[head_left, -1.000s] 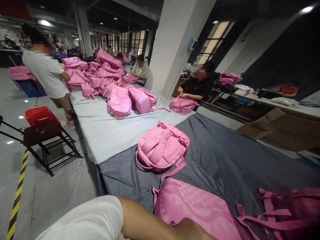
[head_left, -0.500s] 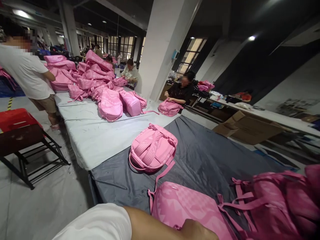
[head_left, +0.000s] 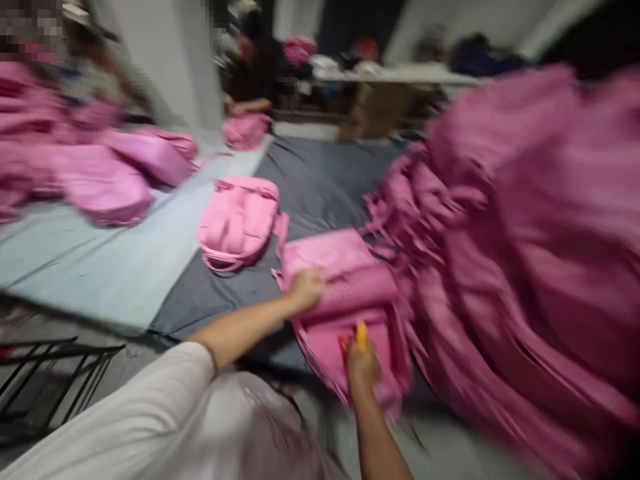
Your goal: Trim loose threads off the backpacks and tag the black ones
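Pink backpack [head_left: 360, 303] gapes — left hand [head_left: 306, 291] grips its flap [head_left: 336, 255], right hand [head_left: 363, 365] a yellow object [head_left: 361, 335].

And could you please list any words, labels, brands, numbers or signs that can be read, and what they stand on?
None can be read.
Open pink backpack: no lettering legible through the blur.
Red patch beside the yellow object in the right hand: too blurred to tell whether it bears print.

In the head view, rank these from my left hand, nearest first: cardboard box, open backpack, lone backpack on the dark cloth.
1. Open backpack: right at your left hand, seemingly touching.
2. Lone backpack: a little beyond, to the left.
3. Cardboard box: far back, below the background table.
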Tool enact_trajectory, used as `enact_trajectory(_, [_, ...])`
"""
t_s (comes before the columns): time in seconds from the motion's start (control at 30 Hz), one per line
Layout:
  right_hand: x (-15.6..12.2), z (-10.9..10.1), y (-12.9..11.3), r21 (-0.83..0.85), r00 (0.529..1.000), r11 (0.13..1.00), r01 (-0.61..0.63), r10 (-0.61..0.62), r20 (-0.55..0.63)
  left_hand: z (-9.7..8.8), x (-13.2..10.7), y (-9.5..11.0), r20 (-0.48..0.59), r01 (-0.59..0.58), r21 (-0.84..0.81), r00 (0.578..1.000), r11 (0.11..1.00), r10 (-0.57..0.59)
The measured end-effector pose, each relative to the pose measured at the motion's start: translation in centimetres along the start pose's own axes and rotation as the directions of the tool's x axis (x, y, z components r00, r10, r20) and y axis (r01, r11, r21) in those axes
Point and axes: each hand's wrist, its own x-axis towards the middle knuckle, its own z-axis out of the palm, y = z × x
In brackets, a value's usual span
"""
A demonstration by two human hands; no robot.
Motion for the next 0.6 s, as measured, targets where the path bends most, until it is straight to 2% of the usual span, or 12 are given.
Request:
enact_trajectory(0.07, [-3.4,1.9,4.9,-0.017,0.974,0.977,-0.212,0.213,0.081,2.1,2.0,-2.2,0.071,0.013,-0.039,0.997,0.999,-0.011])
enact_trajectory(0.1, [-4.7,2.7,6.5,-0.017,0.953,0.959,-0.283,0.283,0.11,3.3,2.9,-3.2,0.061,0.01,-0.045,0.998,0.999,-0.007])
enact_trajectory(0.17, [-6.2,4.2,8.5,0.011,0.931,0.941,-0.339,0.334,0.145,5.1,4.1,-4.4,-0.014,-0.041,-0.036,0.999,0.999,0.04])
enact_trajectory(0.27, [-6.6,5.1,9.2,0.049,0.943,0.952,-0.303,0.292,0.16,5.6,4.7,-4.4,-0.046,-0.132,-0.001,0.99,0.991,0.132])
enact_trajectory(0.37, [-6.2,4.4,9.8,0.034,0.96,0.991,-0.131,0.118,0.253,5.6,4.7,-3.1,0.032,-0.275,0.09,0.961,0.957,0.273])
enact_trajectory(0.43, [-5.9,3.4,10.6,0.041,0.948,0.998,-0.037,0.022,0.317,5.9,4.6,-2.1,0.163,-0.402,0.144,0.911,0.904,0.379])
enact_trajectory(0.47, [-5.8,3.0,10.9,0.039,0.946,0.997,-0.062,0.046,0.321,6.1,4.5,-1.7,0.235,-0.462,0.159,0.876,0.873,0.42])
enact_trajectory(0.53, [-5.6,2.4,10.9,0.033,0.938,0.974,-0.223,0.206,0.28,6.4,4.4,-1.1,0.348,-0.555,0.163,0.806,0.816,0.479])
enact_trajectory(0.6, [-5.3,2.3,10.2,0.068,0.922,0.948,-0.312,0.284,0.263,6.3,4.7,-0.8,0.421,-0.618,0.145,0.746,0.773,0.517])
